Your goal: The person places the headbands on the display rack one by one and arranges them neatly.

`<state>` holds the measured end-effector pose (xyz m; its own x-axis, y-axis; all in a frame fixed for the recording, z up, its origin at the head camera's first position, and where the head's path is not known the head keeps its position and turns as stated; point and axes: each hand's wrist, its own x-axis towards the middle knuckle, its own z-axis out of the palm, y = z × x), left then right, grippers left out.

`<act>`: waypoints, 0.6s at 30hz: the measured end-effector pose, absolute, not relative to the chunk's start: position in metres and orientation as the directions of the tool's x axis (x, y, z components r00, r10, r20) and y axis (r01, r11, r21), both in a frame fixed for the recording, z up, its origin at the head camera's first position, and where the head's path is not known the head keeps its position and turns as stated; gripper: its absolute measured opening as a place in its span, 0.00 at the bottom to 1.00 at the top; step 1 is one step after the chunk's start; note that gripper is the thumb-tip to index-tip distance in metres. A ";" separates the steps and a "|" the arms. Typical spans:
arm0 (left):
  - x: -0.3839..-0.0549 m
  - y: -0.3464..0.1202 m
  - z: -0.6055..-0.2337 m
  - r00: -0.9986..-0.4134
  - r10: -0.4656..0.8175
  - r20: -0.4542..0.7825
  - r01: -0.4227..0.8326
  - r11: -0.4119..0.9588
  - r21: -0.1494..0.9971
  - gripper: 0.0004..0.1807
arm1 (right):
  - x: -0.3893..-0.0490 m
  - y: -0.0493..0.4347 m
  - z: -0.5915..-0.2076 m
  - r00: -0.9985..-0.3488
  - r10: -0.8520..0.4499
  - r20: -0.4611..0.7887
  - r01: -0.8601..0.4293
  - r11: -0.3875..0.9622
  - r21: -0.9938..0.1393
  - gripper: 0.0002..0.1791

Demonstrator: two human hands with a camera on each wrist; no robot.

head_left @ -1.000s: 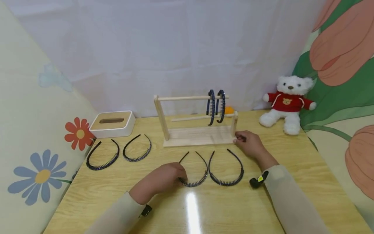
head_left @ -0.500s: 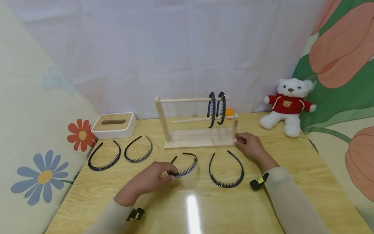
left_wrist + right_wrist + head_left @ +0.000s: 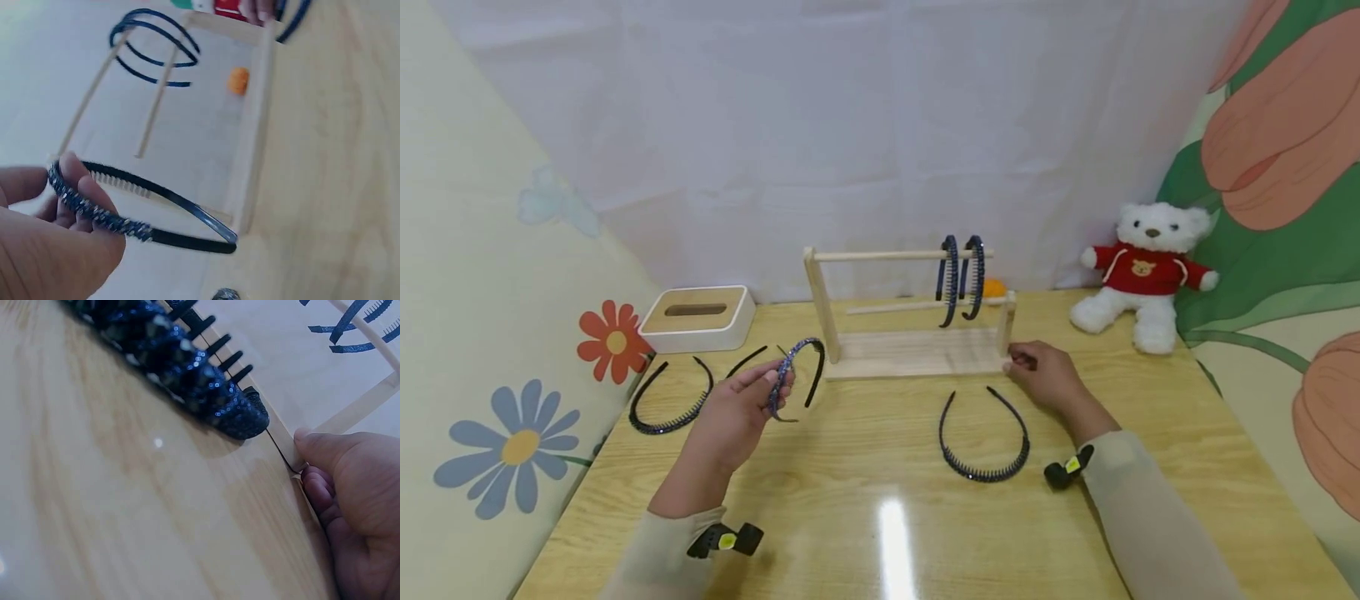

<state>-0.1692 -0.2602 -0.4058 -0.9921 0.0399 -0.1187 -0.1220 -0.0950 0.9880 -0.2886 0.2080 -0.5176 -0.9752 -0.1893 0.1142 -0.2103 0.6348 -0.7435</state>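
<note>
Presently the left hand (image 3: pixel 737 425) holds a dark glittering hairband (image 3: pixel 128 226) off the desk (image 3: pixel 827 492), just to the left of the rack (image 3: pixel 913 354). Between this hand and the hairband lying in front of the rack (image 3: pixel 985 475) there stretches a wide piece of bare wood, with a bright reflection on it. The back edge of the desk runs along the white cloth (image 3: pixel 880 150), and the left edge goes slantwise beside the flowered wall (image 3: pixel 475 275). On that left side the room is narrower: one hairband (image 3: pixel 658 427) lies near the edge, and a second hairband (image 3: pixel 747 362), partly hidden behind the hand, lies before the white box (image 3: pixel 722 340). To the right of the rack, wood shows until the white bear (image 3: pixel 1142 271).

The left forearm comes from the lower left and reaches forward; its fingers are clamped on the beaded curve, and both ends of the band point away from the palm. The right forearm comes from the lower right, and the right hand (image 3: pixel 1043 373) is low beside the rack, its thumb and curled fingers gripping the near right corner of the base. Two hairbands (image 3: pixel 951 283) hang on the upper rod, close to its free right end.
</note>
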 end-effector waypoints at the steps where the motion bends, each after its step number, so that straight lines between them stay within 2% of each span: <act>1: -0.169 -0.261 -0.403 -0.995 0.032 -0.098 -0.102 -0.157 0.982 0.17 | -0.289 0.208 -0.518 -0.975 -0.190 0.114 -0.210 0.636 -0.743 0.23; 3: -0.169 -0.261 -0.397 -0.998 0.011 -0.058 -0.059 -0.261 0.964 0.18 | -0.288 0.208 -0.518 -0.975 -0.190 0.112 -0.209 0.637 -0.742 0.23; 6: -0.171 -0.258 -0.385 -0.999 -0.034 -0.005 0.007 -0.344 0.939 0.21 | -0.288 0.208 -0.517 -0.975 -0.190 0.114 -0.211 0.637 -0.742 0.23; 10: -0.178 -0.251 -0.365 -0.988 -0.132 0.076 0.127 -0.438 0.890 0.16 | -0.288 0.208 -0.517 -0.974 -0.191 0.118 -0.215 0.635 -0.742 0.23; 13: -0.184 -0.245 -0.346 -0.966 -0.215 0.143 0.241 -0.547 0.801 0.14 | -0.289 0.208 -0.517 -0.974 -0.193 0.117 -0.215 0.635 -0.742 0.23; 18: -0.192 -0.231 -0.315 -0.927 -0.310 0.212 0.371 -0.671 0.642 0.17 | -0.289 0.209 -0.518 -0.975 -0.194 0.109 -0.210 0.644 -0.736 0.23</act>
